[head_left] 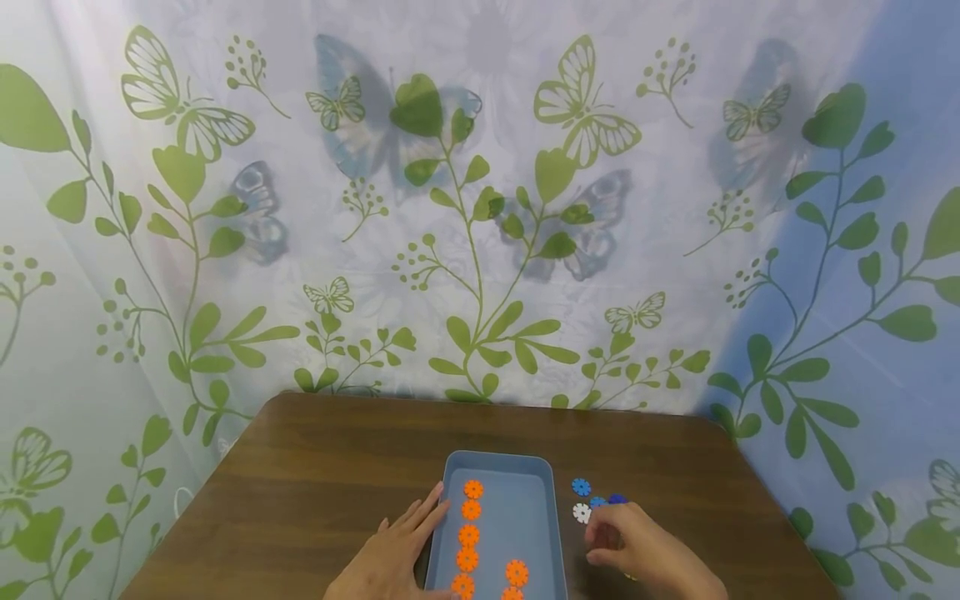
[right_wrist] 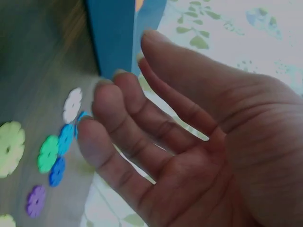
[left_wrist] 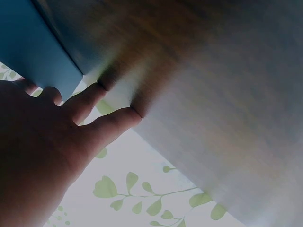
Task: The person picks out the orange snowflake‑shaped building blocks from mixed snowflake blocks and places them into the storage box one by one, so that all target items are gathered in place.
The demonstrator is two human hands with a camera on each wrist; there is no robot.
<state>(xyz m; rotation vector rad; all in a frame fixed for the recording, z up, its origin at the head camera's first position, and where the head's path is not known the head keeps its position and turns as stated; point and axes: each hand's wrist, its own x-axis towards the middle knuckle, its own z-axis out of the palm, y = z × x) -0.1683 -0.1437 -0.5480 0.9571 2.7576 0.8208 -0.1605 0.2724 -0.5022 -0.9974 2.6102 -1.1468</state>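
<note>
A blue-grey tray (head_left: 517, 500) lies on the table, with a column of orange snowflake-shaped plastic discs (head_left: 468, 535) along its left side. Two more orange discs (head_left: 517, 572) lie near its front right. My left hand (head_left: 393, 550) rests at the tray's left wall, fingers spread, two fingertips touching the tabletop in the left wrist view. To the right of the tray, my right hand (head_left: 645, 546) hovers over loose discs, its fingers loosely bent and nothing between them. Around it lie a white disc (head_left: 582, 513), blue discs (head_left: 581, 487), a green disc (right_wrist: 48, 154) and a purple disc (right_wrist: 36, 201).
The brown wooden table (head_left: 360, 450) reaches back to a curtain (head_left: 480, 250) printed with green leaves and butterflies. A yellow-green disc (right_wrist: 10, 149) lies on the tabletop at the left of the right wrist view.
</note>
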